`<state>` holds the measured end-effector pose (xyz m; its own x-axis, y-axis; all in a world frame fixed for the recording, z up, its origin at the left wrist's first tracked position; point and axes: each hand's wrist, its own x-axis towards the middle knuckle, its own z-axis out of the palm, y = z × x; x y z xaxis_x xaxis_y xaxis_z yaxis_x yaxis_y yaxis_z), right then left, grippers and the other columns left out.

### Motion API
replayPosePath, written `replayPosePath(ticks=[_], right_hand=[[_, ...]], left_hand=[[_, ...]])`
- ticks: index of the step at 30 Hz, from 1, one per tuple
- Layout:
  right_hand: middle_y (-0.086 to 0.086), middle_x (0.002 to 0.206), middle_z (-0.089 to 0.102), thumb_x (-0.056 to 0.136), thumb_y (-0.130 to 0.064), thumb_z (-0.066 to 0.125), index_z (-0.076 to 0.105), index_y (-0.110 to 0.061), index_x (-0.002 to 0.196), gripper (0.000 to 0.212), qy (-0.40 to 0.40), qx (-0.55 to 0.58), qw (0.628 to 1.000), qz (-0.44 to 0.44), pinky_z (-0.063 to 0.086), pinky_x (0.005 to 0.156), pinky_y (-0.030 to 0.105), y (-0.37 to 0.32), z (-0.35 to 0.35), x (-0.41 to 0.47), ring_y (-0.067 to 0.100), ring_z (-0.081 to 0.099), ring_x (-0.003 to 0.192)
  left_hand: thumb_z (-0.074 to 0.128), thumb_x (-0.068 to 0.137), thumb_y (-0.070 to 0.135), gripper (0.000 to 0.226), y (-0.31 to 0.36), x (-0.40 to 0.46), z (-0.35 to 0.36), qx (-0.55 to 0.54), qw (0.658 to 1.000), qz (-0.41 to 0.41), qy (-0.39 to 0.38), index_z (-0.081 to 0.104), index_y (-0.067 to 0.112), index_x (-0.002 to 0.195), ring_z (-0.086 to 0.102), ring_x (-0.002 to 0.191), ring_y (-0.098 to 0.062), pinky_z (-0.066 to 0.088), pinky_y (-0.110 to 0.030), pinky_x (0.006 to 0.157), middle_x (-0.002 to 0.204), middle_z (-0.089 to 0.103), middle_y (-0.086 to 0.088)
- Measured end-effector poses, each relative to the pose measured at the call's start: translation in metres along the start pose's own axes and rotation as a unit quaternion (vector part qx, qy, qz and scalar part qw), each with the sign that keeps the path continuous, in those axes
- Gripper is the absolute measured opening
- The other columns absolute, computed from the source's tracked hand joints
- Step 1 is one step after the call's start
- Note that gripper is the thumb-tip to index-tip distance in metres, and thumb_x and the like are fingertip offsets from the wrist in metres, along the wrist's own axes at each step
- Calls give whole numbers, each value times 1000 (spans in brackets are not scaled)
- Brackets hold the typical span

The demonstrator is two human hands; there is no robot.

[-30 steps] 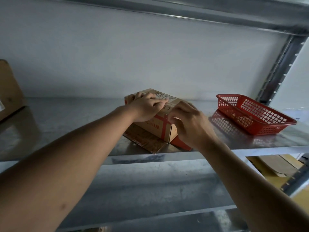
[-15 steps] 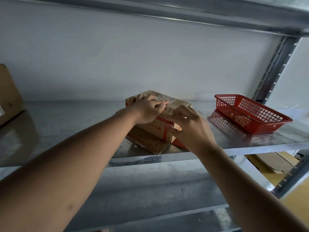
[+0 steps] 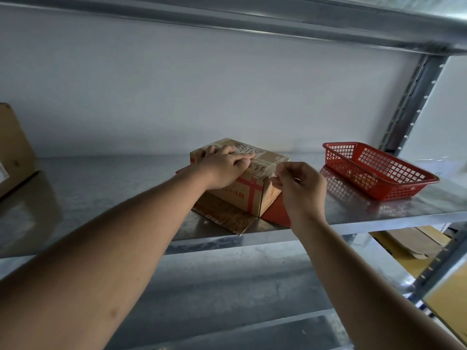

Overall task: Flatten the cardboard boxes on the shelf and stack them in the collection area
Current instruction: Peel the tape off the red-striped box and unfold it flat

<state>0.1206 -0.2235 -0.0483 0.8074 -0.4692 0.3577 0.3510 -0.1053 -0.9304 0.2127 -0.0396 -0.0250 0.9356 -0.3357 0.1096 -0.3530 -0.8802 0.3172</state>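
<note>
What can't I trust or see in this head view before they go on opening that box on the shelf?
- Tape strip: clear and thin; the right hand pinches it, its length unclear.
- Box top: partly covered by the left hand resting on it; the writing is unreadable.
- Second box: cut off by the left edge.
- Flat cardboard below: hidden by the shelf.
- Basket contents: unclear through the mesh.

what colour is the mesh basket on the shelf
Red. The basket is a red plastic lattice tray, seen in the head view, to the right of the cardboard box.
</note>
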Motion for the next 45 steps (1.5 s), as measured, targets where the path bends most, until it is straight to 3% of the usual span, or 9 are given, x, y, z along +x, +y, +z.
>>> replayPosePath(ticks=[3, 5, 11, 16, 20, 30, 37, 41, 45], right_hand=[[4, 74, 74, 98, -11, 71, 70, -5, 93, 8, 40, 133, 985, 106, 64, 72, 29, -3, -4, 5, 15, 74, 73], [8, 77, 74, 96, -8, 72, 70, -4, 93, 6, 48, 144, 983, 105, 64, 74, 31, -5, -10, 9, 16, 74, 74], [-7, 84, 78, 84, -5, 81, 79, -21, 95, 19, -68, -80, 990, -98, 60, 73, 20, -16, -17, 6, 4, 75, 80], [-9, 94, 71, 80, -6, 81, 81, -26, 100, 29, -188, -284, 885, -318, 51, 77, 11, -20, -9, 2, 3, 67, 84], [-3, 99, 65, 81, -16, 85, 81, -27, 106, 28, -249, -402, 797, -374, 52, 79, 31, -23, -5, 5, 15, 56, 99], [3, 105, 68, 82, -4, 81, 80, -13, 98, 18, -155, -498, 737, -430, 59, 56, 44, -17, 6, -13, 29, 64, 99], [9, 101, 65, 85, -3, 75, 72, -4, 94, 10, -111, -528, 747, -388, 58, 54, 41, -16, 15, -18, 30, 64, 96], [8, 111, 67, 93, -10, 66, 71, -6, 104, 13, -112, -532, 752, -371, 60, 65, 43, -18, 16, -16, 29, 64, 101], [6, 102, 70, 98, -12, 61, 68, -11, 100, 7, -93, -451, 823, -331, 55, 63, 36, -24, 14, -11, 27, 68, 84]], left_hand=[[7, 95, 72, 56, 1, 0, 0, 1, 1000, 0, -1, 28, 71, 147, 6, 152, -29, 6, -61, 121, 167, 22, 10], [6, 93, 73, 59, 1, 0, -1, 7, 1000, 2, -5, 28, 70, 147, 5, 153, -29, 6, -61, 121, 168, 22, 9], [1, 90, 71, 63, 2, 1, -2, 16, 1000, 4, -8, 24, 70, 149, 7, 154, -30, 7, -61, 121, 169, 21, 6], [7, 93, 72, 55, -1, -2, 0, -10, 1000, -1, -1, 25, 74, 144, 4, 152, -28, 4, -61, 120, 168, 20, 12], [9, 95, 72, 51, 0, -2, 0, -12, 1000, -3, -4, 25, 75, 144, 6, 151, -28, 3, -61, 120, 167, 21, 13], [13, 94, 73, 50, -2, 0, 1, -38, 999, 2, 1, 27, 76, 142, 4, 150, -23, 0, -56, 120, 165, 22, 15], [15, 94, 73, 48, -2, 2, 3, -37, 999, -8, 9, 27, 77, 140, 3, 150, -21, -1, -53, 118, 165, 23, 17], [15, 96, 72, 49, -2, 1, 2, -36, 999, -5, 7, 27, 75, 143, 3, 150, -21, 0, -54, 117, 165, 22, 16], [12, 99, 70, 49, -3, -2, 1, -24, 1000, 11, 9, 28, 72, 146, 4, 151, -24, 2, -55, 115, 166, 22, 14]])
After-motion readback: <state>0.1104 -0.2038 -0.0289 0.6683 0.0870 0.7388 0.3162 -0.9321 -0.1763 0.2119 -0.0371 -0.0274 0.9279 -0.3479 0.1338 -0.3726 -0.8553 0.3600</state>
